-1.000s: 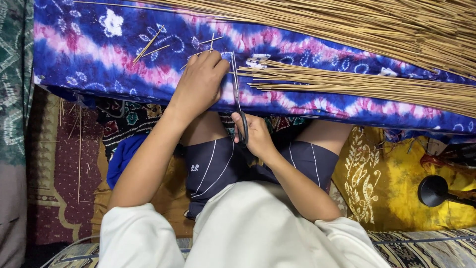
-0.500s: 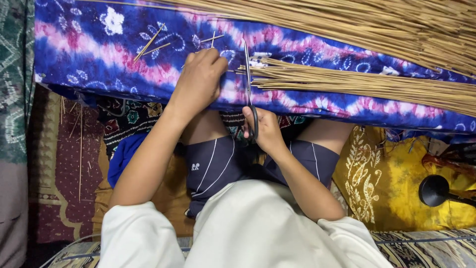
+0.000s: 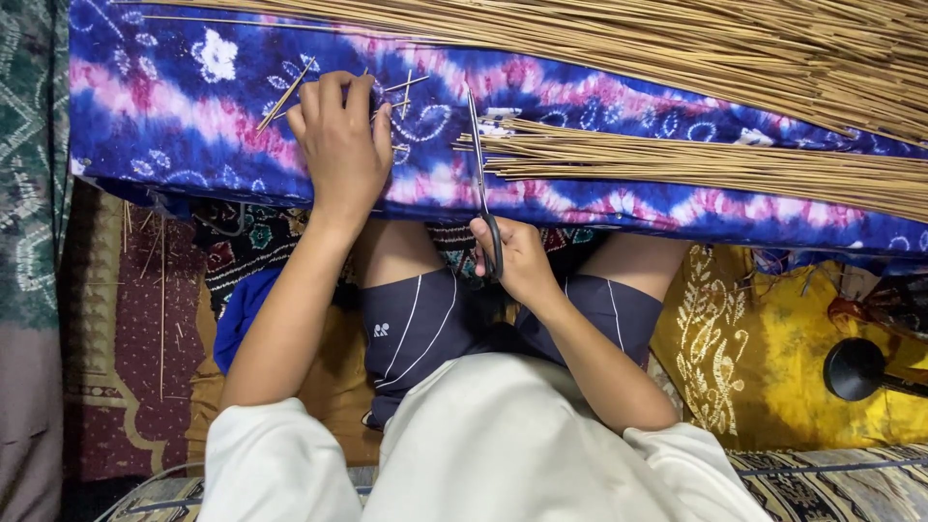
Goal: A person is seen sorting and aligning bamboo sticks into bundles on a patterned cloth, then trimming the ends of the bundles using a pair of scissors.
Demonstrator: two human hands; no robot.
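My right hand (image 3: 522, 263) grips the black handles of a pair of scissors (image 3: 480, 174), whose blades point away from me at the cut ends of a bundle of thin tan sticks (image 3: 696, 166). The bundle lies on a blue, pink and purple tie-dye cloth (image 3: 174, 106) spread over my lap. My left hand (image 3: 338, 145) rests palm down on the cloth, to the left of the blades, its fingers over a few short stick offcuts (image 3: 286, 95). Whether it pinches any of them is hidden.
A larger heap of long sticks (image 3: 677, 48) runs across the far edge. A yellow patterned cloth (image 3: 764, 348) lies at the right with a round black object (image 3: 855, 369) on it. Maroon and green patterned mats (image 3: 106, 319) with stray sticks lie at the left.
My right hand has brought the scissors forward and turned the blades upright, up to the ends of the bundle. My left hand has slid a little further left over the offcuts.
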